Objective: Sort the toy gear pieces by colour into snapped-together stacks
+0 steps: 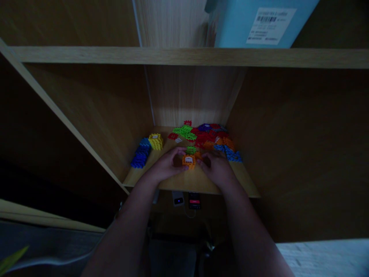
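Both my hands reach into a wooden shelf compartment (198,182). My left hand (165,165) and my right hand (216,166) close from either side on an orange toothed plastic block (188,161) with a white label, resting low over the shelf board. A small green piece (190,149) lies just behind the orange block. Behind that spreads a loose pile of red, green, purple, orange and blue interlocking pieces (209,136). To the left stand a yellow stacked block (156,141) and a blue stacked row (140,154).
Wooden side panels wall the compartment left and right, with a shelf board (184,55) above. A light blue box with a barcode label (259,23) sits on that upper shelf. Small devices with lit screens (187,200) hang below the shelf's front edge.
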Available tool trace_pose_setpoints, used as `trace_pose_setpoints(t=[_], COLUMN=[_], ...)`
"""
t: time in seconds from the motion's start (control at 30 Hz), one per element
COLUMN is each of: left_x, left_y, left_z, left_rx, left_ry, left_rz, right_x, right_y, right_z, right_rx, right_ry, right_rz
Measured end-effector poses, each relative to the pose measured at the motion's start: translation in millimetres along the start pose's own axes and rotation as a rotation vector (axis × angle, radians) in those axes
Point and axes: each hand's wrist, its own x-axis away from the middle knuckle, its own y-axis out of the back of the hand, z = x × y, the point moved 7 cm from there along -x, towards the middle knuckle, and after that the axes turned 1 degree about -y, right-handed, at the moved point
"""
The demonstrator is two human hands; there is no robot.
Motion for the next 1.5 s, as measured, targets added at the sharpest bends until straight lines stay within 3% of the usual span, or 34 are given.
trace_pose_setpoints(t=[0.27, 0.5, 0.73, 1.5], left_x=[0, 0, -1, 0], left_y=[0.6, -1.1, -1.6, -2.0], left_z=[-1, 3, 6, 8], left_rx=[0.001, 0.03, 0.063, 0.055], left_ry=[-0.001, -0.026, -0.032, -0.003], left_rz=[0.003, -0.005, -0.015, -0.009], right_x=[1, 3, 3, 4], right_y=[-4, 20, 17, 1], right_z=[-8, 0, 23, 24], right_rx=[-0.066, -0.294, -0.499, -0.565], right_ry=[-0.062, -0.101, 0.022, 0.054], right_rz=[-0.029, -0.194, -0.093, 0.038])
